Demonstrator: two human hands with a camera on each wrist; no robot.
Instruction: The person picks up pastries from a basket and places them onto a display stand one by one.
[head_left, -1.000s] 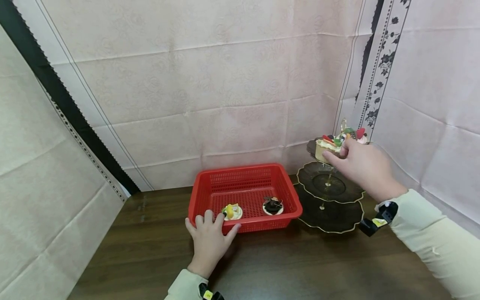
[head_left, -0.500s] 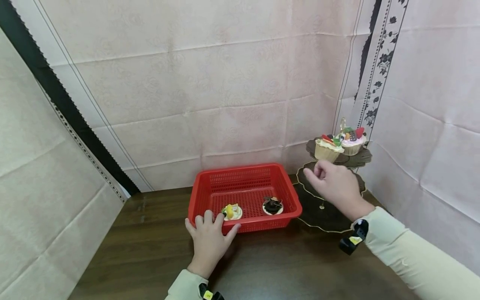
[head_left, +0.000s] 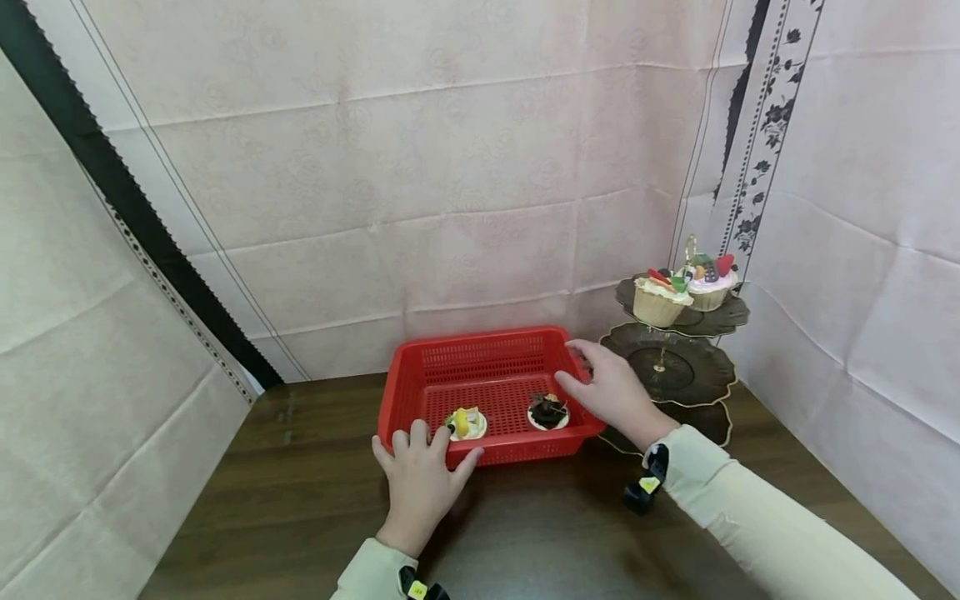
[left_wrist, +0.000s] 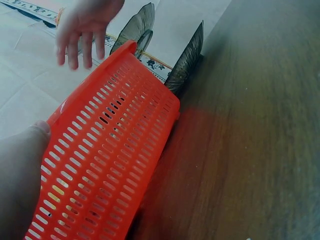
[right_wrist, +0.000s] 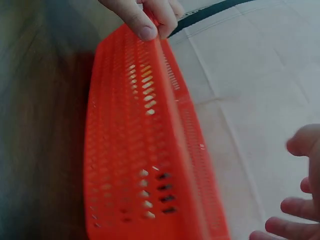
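My left hand (head_left: pixel 418 496) grips the near left rim of a red plastic basket (head_left: pixel 517 451), fingers over the edge and thumb on the outer wall, as the right wrist view shows. Inside the basket are a cupcake with yellow fruit topping (head_left: pixel 468 424) at the left and a chocolate-topped cupcake (head_left: pixel 548 412) at the right. Over the basket's right end, my right hand (head_left: pixel 615 393) reaches with nothing in it, fingers spread and loosely bent, near the chocolate cupcake. In the left wrist view those fingers (left_wrist: pixel 87 47) hang above the rim.
Right of the basket stands a dark tiered stand (head_left: pixel 671 367) with gold scalloped edges. Two fruit-topped cupcakes, one cream (head_left: pixel 657 307) and one pink (head_left: pixel 708 293), sit on its top tier. Pale cloth (head_left: pixel 480 167) hangs behind the brown wooden table (head_left: pixel 300 483).
My right hand has let go of the cream cupcake on the stand's top tier and moved down and left to the basket. The left hand stays at the rim.
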